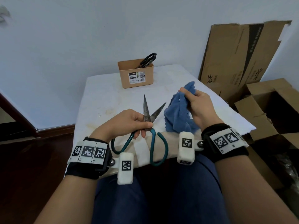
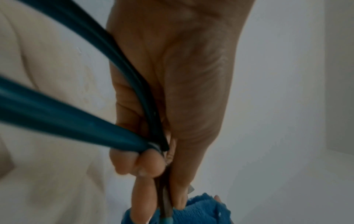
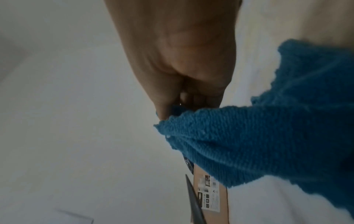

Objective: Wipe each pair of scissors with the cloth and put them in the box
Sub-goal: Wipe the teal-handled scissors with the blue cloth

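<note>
Teal-handled scissors (image 1: 149, 116) with dull grey blades spread apart point away from me over the white table (image 1: 103, 97). My left hand (image 1: 137, 125) pinches them at the pivot, seen close in the left wrist view as teal handles (image 2: 76, 115) running past curled fingers (image 2: 141, 166). My right hand (image 1: 191, 101) grips a blue cloth (image 1: 178, 113) just right of the blades; the cloth (image 3: 268, 136) hangs from the hand's curled fingers. A tan box (image 1: 136, 75) stands at the table's far side with black-handled scissors (image 1: 148, 59) sticking out of it.
Flattened cardboard (image 1: 239, 52) leans on the wall at the right, with open cardboard boxes (image 1: 267, 110) below it. A white wall rises behind the table. Dark floor lies to the left. My legs are under the near table edge.
</note>
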